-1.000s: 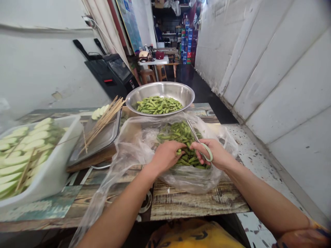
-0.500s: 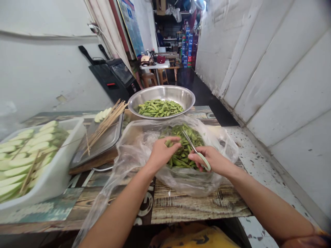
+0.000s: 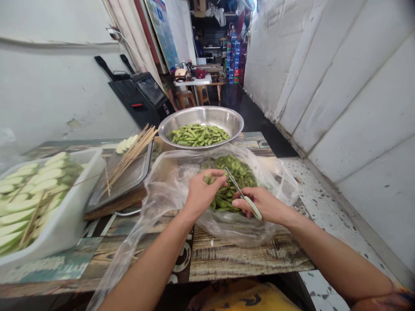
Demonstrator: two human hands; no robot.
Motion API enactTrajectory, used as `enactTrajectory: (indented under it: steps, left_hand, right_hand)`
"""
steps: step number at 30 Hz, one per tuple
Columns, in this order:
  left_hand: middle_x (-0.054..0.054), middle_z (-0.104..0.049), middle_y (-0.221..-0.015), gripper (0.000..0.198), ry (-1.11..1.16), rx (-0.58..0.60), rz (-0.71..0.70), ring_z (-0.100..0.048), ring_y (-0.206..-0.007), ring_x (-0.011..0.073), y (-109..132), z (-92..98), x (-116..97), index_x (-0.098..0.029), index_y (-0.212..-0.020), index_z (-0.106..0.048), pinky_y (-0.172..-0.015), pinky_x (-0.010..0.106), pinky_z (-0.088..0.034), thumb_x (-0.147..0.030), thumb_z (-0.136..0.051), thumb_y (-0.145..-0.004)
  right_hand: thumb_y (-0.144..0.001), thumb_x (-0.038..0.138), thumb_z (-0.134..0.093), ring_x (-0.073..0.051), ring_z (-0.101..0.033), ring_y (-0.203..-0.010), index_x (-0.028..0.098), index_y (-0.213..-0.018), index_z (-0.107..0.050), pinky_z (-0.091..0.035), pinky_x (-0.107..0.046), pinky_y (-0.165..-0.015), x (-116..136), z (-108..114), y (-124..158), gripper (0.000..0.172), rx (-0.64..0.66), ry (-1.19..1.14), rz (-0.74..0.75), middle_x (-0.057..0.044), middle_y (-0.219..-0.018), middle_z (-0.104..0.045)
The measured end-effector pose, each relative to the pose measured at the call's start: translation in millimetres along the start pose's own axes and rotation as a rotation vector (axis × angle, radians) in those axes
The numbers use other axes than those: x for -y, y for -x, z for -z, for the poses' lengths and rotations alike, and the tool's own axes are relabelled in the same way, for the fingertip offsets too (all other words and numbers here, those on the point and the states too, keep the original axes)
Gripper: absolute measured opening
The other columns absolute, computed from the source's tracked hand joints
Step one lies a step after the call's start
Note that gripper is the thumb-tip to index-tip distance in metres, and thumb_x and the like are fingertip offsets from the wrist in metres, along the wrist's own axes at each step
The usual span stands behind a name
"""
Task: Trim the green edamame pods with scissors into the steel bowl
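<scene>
My right hand [image 3: 261, 201] grips scissors [image 3: 252, 207] with pale green handles, their blades pointing up and to the left. Close by, my left hand [image 3: 205, 186] pinches a green edamame pod [image 3: 209, 178], partly covered by the fingers. The blade tips are beside the left fingertips; whether they touch the pod I cannot tell. Both hands are over a pile of edamame pods [image 3: 241, 170] lying in an open clear plastic bag [image 3: 171, 170]. Behind the bag stands a steel bowl [image 3: 234, 120] holding more loose pods.
On the left is a white plastic bin [image 3: 78, 203] of sliced pale green vegetable pieces. Between bin and bag lies a metal tray [image 3: 132, 179] with wooden skewers [image 3: 129, 157] across it. The wood-patterned table [image 3: 246, 259] ends near my body; a wall [image 3: 356, 108] runs along the right.
The scissors have shifted slightly left, bringing their tips closer to my left fingertips. My left hand stays almost in place. The whole view has moved a little.
</scene>
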State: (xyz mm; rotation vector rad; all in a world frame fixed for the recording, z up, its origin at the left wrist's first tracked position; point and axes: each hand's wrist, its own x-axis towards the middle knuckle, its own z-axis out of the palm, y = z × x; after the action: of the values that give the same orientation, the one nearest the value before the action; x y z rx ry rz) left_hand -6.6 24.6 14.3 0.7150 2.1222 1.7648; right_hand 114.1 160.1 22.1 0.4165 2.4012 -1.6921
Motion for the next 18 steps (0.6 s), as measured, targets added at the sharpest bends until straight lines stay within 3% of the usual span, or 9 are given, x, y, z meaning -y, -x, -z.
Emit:
enactTrajectory:
  steps: [7, 13, 18]
  left_hand:
    - [0.001, -0.064, -0.061, 0.026, 0.026, 0.123, 0.09, -0.04, -0.043, 0.0045, -0.5, 1.5, 1.4, -0.013, -0.077, -0.064, -0.043, 0.019, -0.029, -0.038, -0.066, -0.07]
    - [-0.011, -0.032, -0.039, 0.032, 0.353, 0.182, 0.275, -0.023, -0.034, 0.0024, -4.1, 5.0, 0.8, -0.014, -0.079, -0.06, -0.036, 0.017, -0.013, -0.039, -0.073, -0.064]
    - [-0.005, -0.052, -0.055, 0.033, 0.601, 0.243, 0.368, -0.025, -0.034, -0.0011, -7.9, 9.2, -1.6, -0.013, -0.072, -0.053, -0.033, 0.015, -0.009, -0.033, -0.075, -0.06]
  right_hand:
    - [-0.075, 0.05, -0.061, -0.009, -0.046, -0.036, 0.014, -0.063, -0.054, -0.035, -0.02, -0.039, -2.7, -5.6, -1.6, 0.039, -0.068, -0.03, 0.017, 0.003, -0.044, -0.048]
    - [-0.074, 0.052, -0.061, -0.008, -0.047, -0.039, 0.015, -0.074, -0.055, -0.033, -0.018, -0.036, -1.4, -4.4, -2.9, 0.038, -0.054, -0.132, 0.026, 0.003, -0.049, -0.052]
    - [-0.072, 0.062, -0.057, -0.007, -0.042, -0.037, 0.016, -0.069, -0.051, -0.03, -0.018, -0.03, 3.2, -3.9, -1.1, 0.047, 0.054, -0.161, -0.008, 0.003, -0.052, -0.052]
